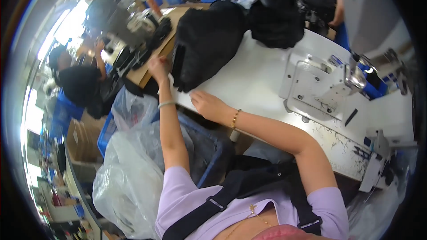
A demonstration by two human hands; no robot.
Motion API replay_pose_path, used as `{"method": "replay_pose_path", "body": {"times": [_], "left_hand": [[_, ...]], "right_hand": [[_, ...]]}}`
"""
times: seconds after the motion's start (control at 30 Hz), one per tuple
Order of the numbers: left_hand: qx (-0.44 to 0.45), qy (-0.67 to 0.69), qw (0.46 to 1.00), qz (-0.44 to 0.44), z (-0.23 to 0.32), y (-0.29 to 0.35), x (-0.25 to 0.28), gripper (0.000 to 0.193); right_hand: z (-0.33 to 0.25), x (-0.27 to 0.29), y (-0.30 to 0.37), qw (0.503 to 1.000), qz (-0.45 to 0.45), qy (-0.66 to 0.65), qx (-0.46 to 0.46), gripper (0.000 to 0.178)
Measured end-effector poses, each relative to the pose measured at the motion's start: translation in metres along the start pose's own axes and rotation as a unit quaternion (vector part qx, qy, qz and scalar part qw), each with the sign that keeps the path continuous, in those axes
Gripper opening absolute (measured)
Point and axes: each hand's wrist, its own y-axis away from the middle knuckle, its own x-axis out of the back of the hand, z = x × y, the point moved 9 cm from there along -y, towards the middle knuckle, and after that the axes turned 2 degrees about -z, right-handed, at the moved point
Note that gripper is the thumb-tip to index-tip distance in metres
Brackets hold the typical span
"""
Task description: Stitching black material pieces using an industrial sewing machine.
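A white desk [258, 75] stretches beyond and right of the right hand [210, 106], its paint scuffed farther right. Just past that hand lies a large black fabric bundle [209, 40]; a second black bundle [275, 24] sits farther off rightward. Well to the hand's right stands a sewing machine [331, 89], a small dark strip [351, 117] near it.

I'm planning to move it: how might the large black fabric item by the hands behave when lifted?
The black fabric item would probably sag, given its soft, rounded outline. It seems unlikely to roll, lying broadly on the white table. Weight is uncertain; any contents are hidden.
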Motion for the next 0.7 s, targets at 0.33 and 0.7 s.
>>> {"method": "replay_pose_path", "body": {"times": [0.33,0.7], "left_hand": [[-0.476,0.024,0.839,-0.261,0.438,0.079,-0.218,0.047],[-0.437,-0.093,0.706,-0.549,0.448,0.058,-0.346,0.031]], "right_hand": [[0.041,0.125,0.155,0.993,-0.061,0.035,-0.096,0.034],[0.035,0.216,0.236,0.963,0.118,0.017,-0.24,0.019]]}}
